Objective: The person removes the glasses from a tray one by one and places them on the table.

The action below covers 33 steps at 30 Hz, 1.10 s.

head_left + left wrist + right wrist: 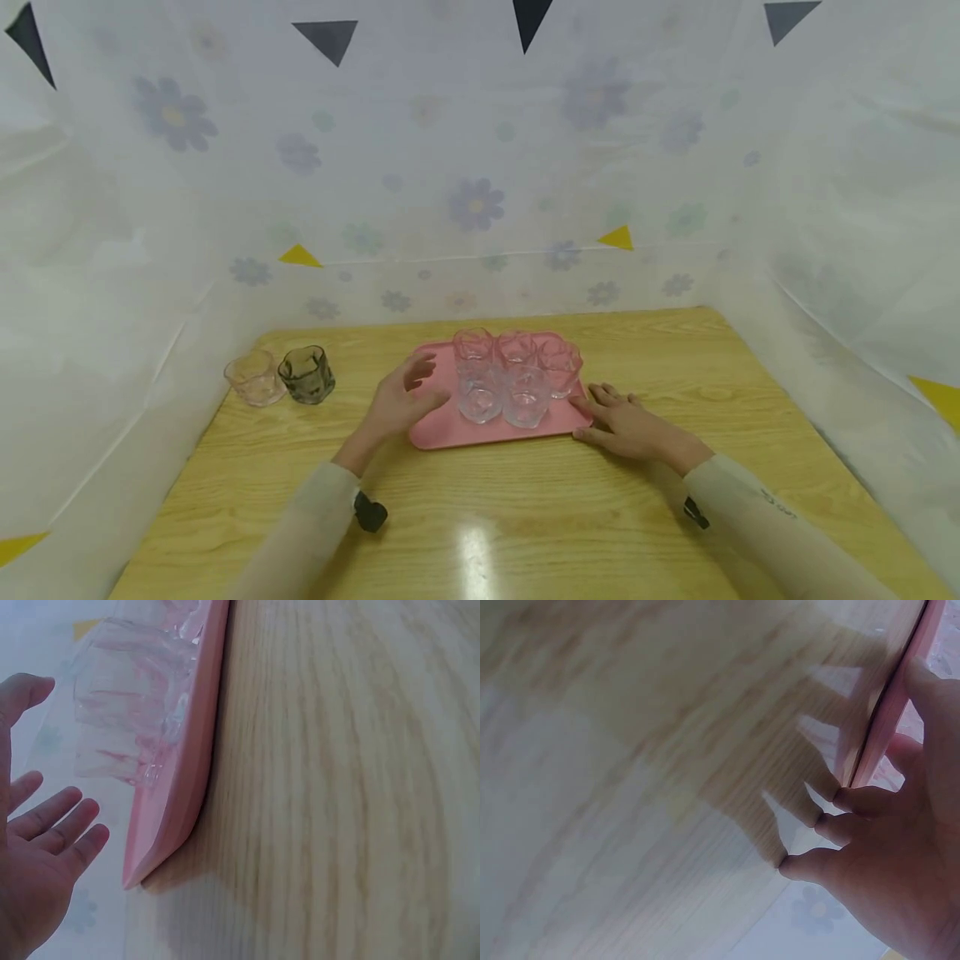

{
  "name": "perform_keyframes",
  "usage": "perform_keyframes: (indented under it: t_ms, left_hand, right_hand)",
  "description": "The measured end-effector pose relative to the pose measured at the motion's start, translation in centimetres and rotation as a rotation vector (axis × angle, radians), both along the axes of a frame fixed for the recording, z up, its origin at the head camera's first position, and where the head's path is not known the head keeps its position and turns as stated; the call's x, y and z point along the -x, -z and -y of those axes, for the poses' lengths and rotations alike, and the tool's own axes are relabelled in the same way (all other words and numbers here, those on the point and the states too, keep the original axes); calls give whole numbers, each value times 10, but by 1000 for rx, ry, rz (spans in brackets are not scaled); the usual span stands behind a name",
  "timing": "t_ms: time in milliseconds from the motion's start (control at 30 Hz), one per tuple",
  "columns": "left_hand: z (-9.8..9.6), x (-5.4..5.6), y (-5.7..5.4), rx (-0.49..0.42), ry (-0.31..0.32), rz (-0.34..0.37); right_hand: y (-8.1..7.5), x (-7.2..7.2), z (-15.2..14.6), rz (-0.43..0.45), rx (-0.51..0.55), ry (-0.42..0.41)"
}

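Observation:
A pink tray (437, 432) lies on the wooden table with several clear faceted glasses standing on it. Two of them, a left front glass (480, 398) and a right front glass (527, 400), stand ahead of a back row with a corner glass (561, 365). My left hand (401, 398) hovers over the tray's left end, fingers spread and holding nothing, beside the front glass. At the tray's right end my right hand (622, 425) touches the pink rim (889, 720) with thumb and index finger, while its other fingertips (799, 866) rest on the table.
On the far left of the table stand a clear glass (255, 379) and a dark grey glass (307, 375), side by side. White flower-patterned sheeting (480, 283) walls the table at the back and both sides.

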<state>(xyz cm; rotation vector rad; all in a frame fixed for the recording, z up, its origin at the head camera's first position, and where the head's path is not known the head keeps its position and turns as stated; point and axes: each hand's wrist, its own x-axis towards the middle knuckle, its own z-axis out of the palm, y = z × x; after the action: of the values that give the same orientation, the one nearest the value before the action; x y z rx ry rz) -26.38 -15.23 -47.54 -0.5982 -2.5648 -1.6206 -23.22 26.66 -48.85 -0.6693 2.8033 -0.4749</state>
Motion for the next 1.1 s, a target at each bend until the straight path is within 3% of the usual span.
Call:
perform_keyframes:
  t_ms: [333,600,1100]
  left_hand:
    - [-26,-5,12,-20,50,25]
    - [-38,-8,20,-28,38,84]
    - [-51,-9,24,-5,-22,93]
  right_hand:
    - [3,1,-1,7,0,6]
    - [3,1,0,13,12,4]
    - [1,0,0,3,4,4]
